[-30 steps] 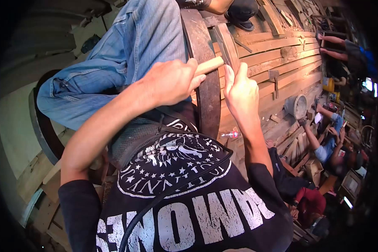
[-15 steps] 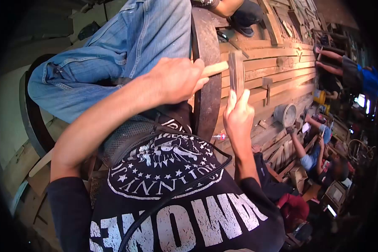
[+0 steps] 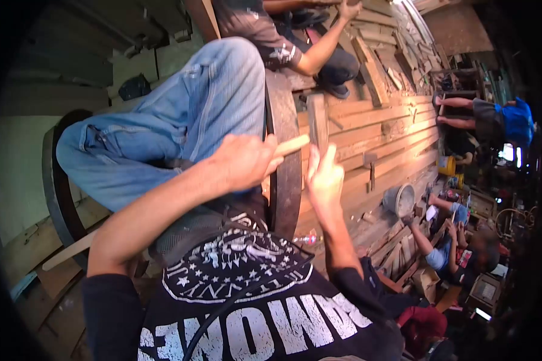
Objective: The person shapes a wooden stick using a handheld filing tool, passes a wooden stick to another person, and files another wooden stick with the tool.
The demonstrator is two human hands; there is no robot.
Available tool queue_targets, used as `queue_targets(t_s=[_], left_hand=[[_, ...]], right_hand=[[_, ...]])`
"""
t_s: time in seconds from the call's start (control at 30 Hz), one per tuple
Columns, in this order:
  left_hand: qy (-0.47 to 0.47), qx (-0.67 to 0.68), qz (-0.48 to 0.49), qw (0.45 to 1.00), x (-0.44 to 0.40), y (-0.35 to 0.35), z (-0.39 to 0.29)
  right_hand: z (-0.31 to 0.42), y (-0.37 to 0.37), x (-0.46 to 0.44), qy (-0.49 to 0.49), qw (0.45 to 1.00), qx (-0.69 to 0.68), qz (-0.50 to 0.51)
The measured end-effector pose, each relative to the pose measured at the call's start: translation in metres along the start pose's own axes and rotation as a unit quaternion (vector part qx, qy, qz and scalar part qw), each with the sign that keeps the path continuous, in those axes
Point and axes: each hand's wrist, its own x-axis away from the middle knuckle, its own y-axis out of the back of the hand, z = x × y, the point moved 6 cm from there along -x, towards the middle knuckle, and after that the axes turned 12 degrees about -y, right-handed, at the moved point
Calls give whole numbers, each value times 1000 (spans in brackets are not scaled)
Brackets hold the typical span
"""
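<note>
My left hand [image 3: 241,161] is closed round a pale wooden stick [image 3: 294,145], which looks like a tool handle and points to the right over a dark curved wooden piece [image 3: 286,180]. Its other end is hidden behind my hand and arm. In my right hand [image 3: 325,177] is a wooden block [image 3: 318,120], gripped at its lower end and held upright in the picture. The stick's tip lies close beside the block's left side; whether they touch I cannot tell. My bent legs in jeans [image 3: 223,90] lie left of the curved piece.
A hammer [image 3: 370,167] lies on the wooden planks [image 3: 355,141] to the right. Farther right stand a grey bucket [image 3: 400,200] and a yellow container [image 3: 445,163]. A co-worker [image 3: 310,57] sits at the top. Other people [image 3: 518,120] are at the far right.
The view has shifted, and more of the co-worker at the top shows. Both hands appear lower and slightly left in the picture. The block, blurred before, now looks sharper; both grips are unchanged.
</note>
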Motion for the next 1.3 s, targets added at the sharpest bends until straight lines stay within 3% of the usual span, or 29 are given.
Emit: queue_targets(t_s=[0.2, 0.3, 0.4, 0.47, 0.63, 0.73, 0.83, 0.97, 1.03, 1.07, 1.3], left_hand=[[-15, 11, 7, 1000, 2, -5, 3], [-15, 12, -1, 1000, -1, -1, 1], [-8, 9, 0, 1000, -2, 4, 7], [-23, 2, -28, 999, 0, 3, 3], [-8, 5, -13, 1000, -3, 2, 8], [6, -1, 0, 1000, -3, 3, 10], [4, 1, 2, 1000, -4, 4, 7], [6, -12, -3, 1000, -6, 11, 10], [7, -16, 3, 1000, -5, 6, 10], [4, -29, 2, 1000, -7, 8, 9], [-3, -73, -21, 997, -3, 10, 0]], right_hand=[[-15, 1, 31, -47, 997, -44, 41], [1, 0, 1, -8, 1000, 15, 20], [-19, 2, 36, 13, 998, -59, 18], [-15, -1, 27, 24, 999, -24, -6], [2, -2, -2, 16, 1000, -5, 19], [-18, 4, 33, -1, 999, -43, 32], [-14, -7, -1, 2, 999, -9, 48], [-3, -10, -48, 29, 999, -18, -6], [-53, -17, -59, -146, 988, -33, 28], [-71, -9, -59, -177, 983, -38, 1], [-118, 19, -18, -191, 960, -192, -62]])
